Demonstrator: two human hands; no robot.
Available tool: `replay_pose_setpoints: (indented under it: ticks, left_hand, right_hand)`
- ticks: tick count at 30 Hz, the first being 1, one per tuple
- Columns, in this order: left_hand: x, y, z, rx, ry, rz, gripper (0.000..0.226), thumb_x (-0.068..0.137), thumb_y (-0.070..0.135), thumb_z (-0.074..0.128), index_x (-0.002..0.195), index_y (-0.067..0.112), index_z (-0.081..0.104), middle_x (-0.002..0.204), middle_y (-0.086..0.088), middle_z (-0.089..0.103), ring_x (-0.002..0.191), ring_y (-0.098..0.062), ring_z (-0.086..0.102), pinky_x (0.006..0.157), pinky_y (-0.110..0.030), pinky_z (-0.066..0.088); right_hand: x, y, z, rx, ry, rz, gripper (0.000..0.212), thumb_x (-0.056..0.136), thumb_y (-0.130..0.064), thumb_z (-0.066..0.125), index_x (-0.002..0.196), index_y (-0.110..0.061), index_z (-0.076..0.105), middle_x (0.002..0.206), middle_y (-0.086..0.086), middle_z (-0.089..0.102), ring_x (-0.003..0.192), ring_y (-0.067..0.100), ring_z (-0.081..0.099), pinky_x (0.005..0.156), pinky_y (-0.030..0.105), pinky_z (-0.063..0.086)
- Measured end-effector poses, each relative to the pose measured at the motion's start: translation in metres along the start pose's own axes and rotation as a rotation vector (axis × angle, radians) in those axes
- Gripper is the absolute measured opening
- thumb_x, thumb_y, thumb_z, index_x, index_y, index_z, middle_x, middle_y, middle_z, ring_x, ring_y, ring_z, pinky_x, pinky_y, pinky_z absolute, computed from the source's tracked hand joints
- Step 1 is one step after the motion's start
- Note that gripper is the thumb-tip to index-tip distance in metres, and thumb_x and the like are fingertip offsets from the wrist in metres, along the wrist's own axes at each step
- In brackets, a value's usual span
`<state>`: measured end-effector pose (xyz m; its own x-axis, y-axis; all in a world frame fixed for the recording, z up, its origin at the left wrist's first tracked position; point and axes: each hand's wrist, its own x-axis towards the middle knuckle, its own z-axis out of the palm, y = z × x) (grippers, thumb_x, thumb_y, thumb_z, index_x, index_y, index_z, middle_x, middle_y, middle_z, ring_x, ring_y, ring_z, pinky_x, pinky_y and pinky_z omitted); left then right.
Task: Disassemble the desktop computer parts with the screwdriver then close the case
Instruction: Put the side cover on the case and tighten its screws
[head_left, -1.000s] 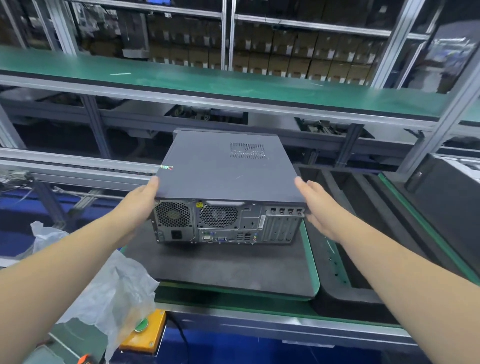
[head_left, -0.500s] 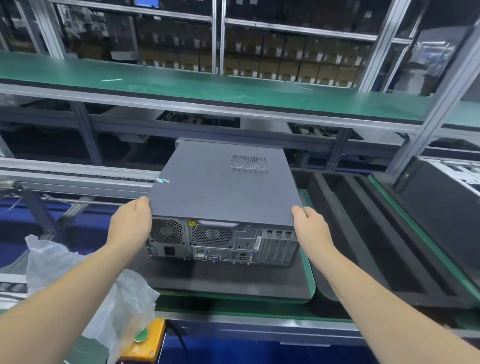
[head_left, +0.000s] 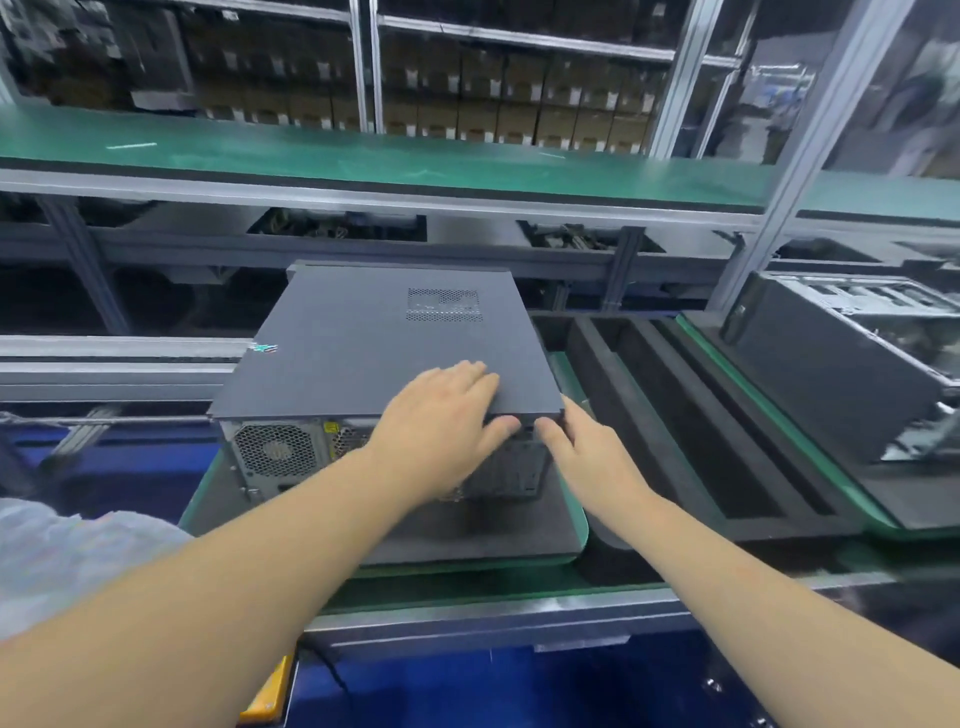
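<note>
Where 1 second ago the 2 hands gripped the case's sides, both now meet at its near right corner. The left hand (head_left: 447, 415) lies spread on the lid (head_left: 374, 353), thumb under the edge; the right hand (head_left: 587, 457) reaches its fingertips beneath that corner. The case (head_left: 275, 452) sits on the pad's (head_left: 467, 535) middle, lid shut, so opening looks imminent. No screwdriver shows.

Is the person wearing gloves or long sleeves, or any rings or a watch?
No gloves: the left hand and the right hand are both bare. No sleeves show either; both forearms are uncovered all the way to the picture's edge. I see no watch, ring or bracelet on either one.
</note>
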<state>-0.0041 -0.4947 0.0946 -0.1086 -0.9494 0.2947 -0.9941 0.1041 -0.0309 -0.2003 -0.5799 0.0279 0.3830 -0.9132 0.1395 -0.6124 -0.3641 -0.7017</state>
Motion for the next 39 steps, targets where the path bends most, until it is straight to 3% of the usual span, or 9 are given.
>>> replay_pose_setpoints:
  ticks: [6,9,14,17,20,31,34,37,39]
  left_hand:
    - [0.036,0.011,0.032,0.225,-0.167,0.12,0.064,0.108,0.049,0.021,0.162,0.018,0.004,0.17,-0.005,0.01,0.156,-0.024,0.012,0.12,-0.05,0.026]
    - [0.037,0.007,0.034,0.241,-0.175,0.128,0.061,0.109,0.047,0.022,0.161,0.022,0.002,0.171,-0.003,0.009,0.157,-0.023,0.012,0.119,-0.054,0.026]
    - [0.029,0.016,0.044,0.203,-0.105,0.029,0.062,0.105,0.048,0.014,0.162,0.027,0.004,0.171,0.003,0.01,0.157,-0.02,0.013,0.122,-0.053,0.023]
    - [0.032,0.014,0.04,0.179,-0.127,0.087,0.06,0.107,0.049,0.015,0.162,0.028,0.002,0.171,0.006,0.007,0.157,-0.015,0.009,0.123,-0.05,0.021]
    - [0.03,0.016,0.041,0.176,-0.124,0.046,0.06,0.109,0.045,0.019,0.163,0.028,-0.001,0.171,0.004,0.003,0.157,-0.016,0.005,0.124,-0.048,0.019]
    - [0.036,0.016,0.033,0.134,-0.234,-0.066,0.061,0.108,0.051,0.011,0.162,0.031,-0.009,0.171,-0.003,-0.003,0.158,-0.021,0.001,0.126,-0.048,0.012]
    - [0.042,0.023,0.023,0.052,-0.33,-0.068,0.061,0.108,0.05,0.015,0.162,0.031,-0.007,0.171,-0.003,-0.004,0.157,-0.02,0.0,0.126,-0.047,0.01]
    - [0.029,0.004,0.008,-0.06,-0.15,-0.07,0.061,0.107,0.045,0.031,0.163,0.025,0.017,0.17,-0.004,0.013,0.156,-0.019,0.013,0.126,-0.04,0.014]
    - [-0.005,-0.039,0.003,-0.105,0.044,-0.202,0.063,0.104,0.048,0.042,0.159,0.018,0.032,0.168,-0.006,0.023,0.154,-0.021,0.021,0.125,-0.038,0.016]
  right_hand:
    - [0.002,0.0,0.001,-0.066,0.028,-0.03,0.034,0.108,-0.049,0.044,0.128,-0.024,0.056,0.101,-0.004,0.072,0.086,0.02,0.064,0.072,0.04,0.05]
    - [0.005,0.004,0.0,-0.106,0.021,-0.057,0.043,0.107,-0.052,0.043,0.135,-0.02,0.054,0.108,-0.001,0.072,0.089,0.019,0.063,0.073,0.037,0.049]
    - [0.006,0.009,0.003,0.032,0.045,-0.063,0.043,0.105,-0.051,0.051,0.141,-0.027,0.051,0.111,-0.019,0.061,0.096,0.009,0.057,0.075,0.024,0.041]
    - [0.006,0.012,0.004,0.037,0.063,-0.078,0.034,0.103,-0.052,0.054,0.13,-0.032,0.053,0.108,-0.022,0.06,0.094,-0.002,0.058,0.073,0.019,0.041]
    - [0.004,0.008,0.005,0.094,0.04,-0.06,0.019,0.102,-0.05,0.055,0.104,-0.05,0.036,0.1,-0.027,0.056,0.094,-0.018,0.053,0.067,0.013,0.037]
    - [0.012,-0.002,-0.013,0.058,-0.074,-0.034,0.02,0.102,-0.05,0.056,0.098,-0.042,0.038,0.092,-0.015,0.064,0.074,0.005,0.061,0.059,0.028,0.043]
    - [0.016,-0.005,-0.022,0.046,-0.106,-0.025,0.023,0.1,-0.047,0.061,0.112,-0.039,0.043,0.111,-0.016,0.066,0.09,0.007,0.065,0.075,0.033,0.055]
    - [0.015,-0.014,-0.031,0.1,-0.147,-0.098,0.065,0.103,-0.037,0.061,0.156,-0.046,0.025,0.147,-0.025,0.046,0.127,0.002,0.054,0.104,0.032,0.048]
    - [0.019,-0.019,-0.036,-0.004,-0.262,-0.109,0.071,0.106,-0.04,0.053,0.164,-0.047,0.011,0.138,-0.025,0.054,0.111,-0.006,0.056,0.092,0.024,0.047]
